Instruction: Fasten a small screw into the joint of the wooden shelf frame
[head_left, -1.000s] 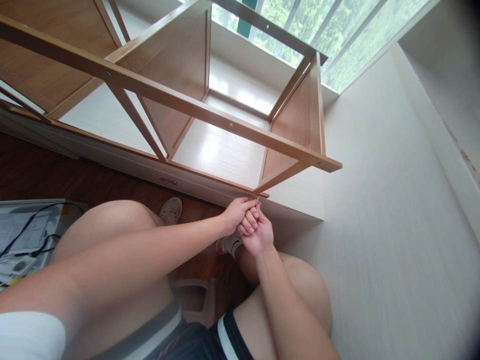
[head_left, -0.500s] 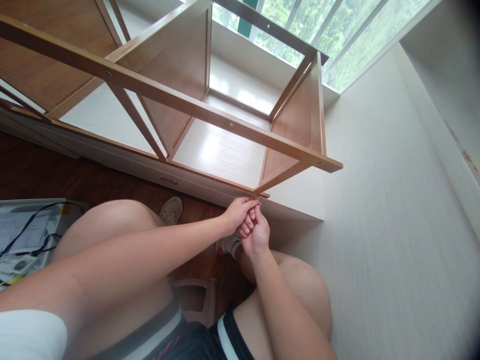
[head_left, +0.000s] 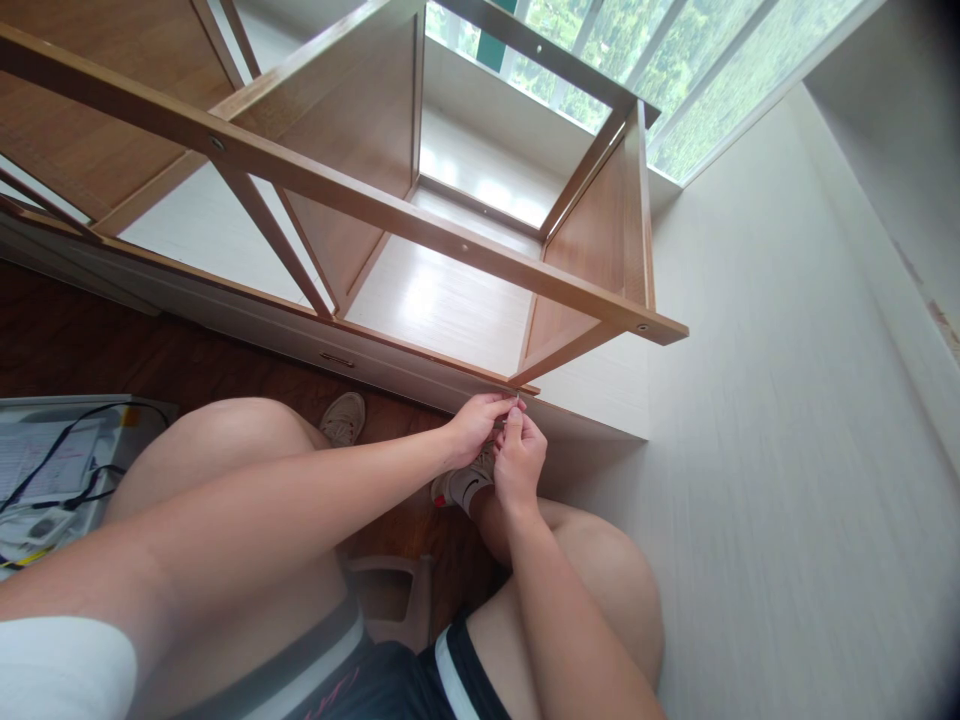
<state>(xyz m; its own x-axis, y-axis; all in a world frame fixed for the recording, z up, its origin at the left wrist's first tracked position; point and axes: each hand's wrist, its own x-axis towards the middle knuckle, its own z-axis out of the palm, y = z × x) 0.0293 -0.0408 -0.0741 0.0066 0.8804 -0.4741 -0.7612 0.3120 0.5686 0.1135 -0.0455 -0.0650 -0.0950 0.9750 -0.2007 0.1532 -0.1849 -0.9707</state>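
A brown wooden shelf frame [head_left: 390, 210] with several panels lies on its side on a white ledge [head_left: 592, 400]. My left hand [head_left: 475, 428] is just below the frame's near lower corner, thumb and fingers pinched together. Against its fingertips, my right hand [head_left: 520, 462] is closed with bent fingers and a raised thumb. Something thin and pale shows at the meeting fingertips, under the end of the lower rail; it is too small to name. The fingers hide most of it.
An open box [head_left: 52, 470] with papers and black cords stands at the left. A pinkish plastic stool [head_left: 394, 590] shows between my legs. The white wall [head_left: 787, 420] rises close at the right, and a barred window [head_left: 675, 60] is behind the frame.
My right hand has turned and its fingers have shifted at the fingertips of my left hand, which stays nearly in place. The shelf frame has not visibly moved.
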